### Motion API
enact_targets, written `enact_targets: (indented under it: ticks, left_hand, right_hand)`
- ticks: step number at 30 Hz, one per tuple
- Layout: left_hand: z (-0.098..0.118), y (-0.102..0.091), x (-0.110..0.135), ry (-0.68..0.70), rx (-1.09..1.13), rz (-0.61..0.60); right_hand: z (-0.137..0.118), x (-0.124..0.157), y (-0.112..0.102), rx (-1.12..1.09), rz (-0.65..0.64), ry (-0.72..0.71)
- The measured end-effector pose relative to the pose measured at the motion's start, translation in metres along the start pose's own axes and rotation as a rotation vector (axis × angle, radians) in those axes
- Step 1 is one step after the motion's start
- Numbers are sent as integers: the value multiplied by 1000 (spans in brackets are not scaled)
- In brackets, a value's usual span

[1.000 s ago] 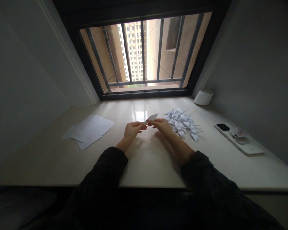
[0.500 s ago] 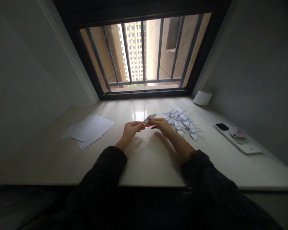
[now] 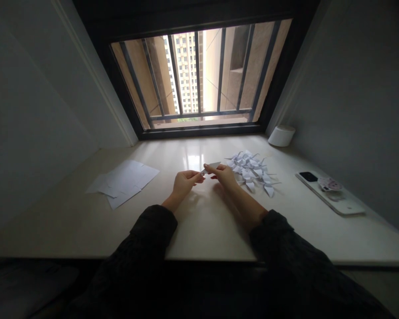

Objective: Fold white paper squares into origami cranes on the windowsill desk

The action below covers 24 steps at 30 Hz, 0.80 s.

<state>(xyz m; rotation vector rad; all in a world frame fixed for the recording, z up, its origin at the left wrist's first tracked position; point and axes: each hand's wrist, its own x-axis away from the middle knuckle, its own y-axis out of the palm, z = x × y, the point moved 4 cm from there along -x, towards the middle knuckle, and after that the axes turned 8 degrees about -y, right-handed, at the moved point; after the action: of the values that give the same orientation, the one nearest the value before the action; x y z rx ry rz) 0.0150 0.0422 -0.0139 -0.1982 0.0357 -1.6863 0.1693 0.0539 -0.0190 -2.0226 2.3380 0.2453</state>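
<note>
A small folded piece of white paper [image 3: 212, 166] is held just above the pale sill-top table [image 3: 206, 221], between both hands. My left hand [image 3: 183, 182] pinches its left end with fingers closed. My right hand [image 3: 223, 174] pinches the right part, fingers closed on it too. Right of my right hand lies a heap of several folded white paper cranes [image 3: 252, 172]. Dark sleeves cover both forearms.
Loose white paper sheets [image 3: 123, 179] lie at the left. A white phone with a sticker grip [image 3: 330, 191] lies at the right, and a white round container [image 3: 281, 135] stands in the back right corner. A barred window [image 3: 199, 75] closes the far side.
The paper piece has been pressed flatter and lower between my fingers; both hands shifted very slightly. Nothing else moved.
</note>
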Motion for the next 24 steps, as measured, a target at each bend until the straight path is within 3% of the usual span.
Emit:
enact_targets:
  ticks: [4, 12, 19, 24]
  left_hand:
    - [2, 0, 1, 3, 2, 1]
    - [1, -1, 2, -26, -2, -11]
    - [-4, -1, 0, -76, -4, -37]
    - [1, -1, 3, -33, 42, 19]
  right_hand:
    - [-5, -1, -4, 16, 23, -3]
    - [-10, 0, -5, 27, -58, -36]
    - [-6, -4, -8, 164, 23, -139]
    - [-5, -2, -1, 70, -107, -42]
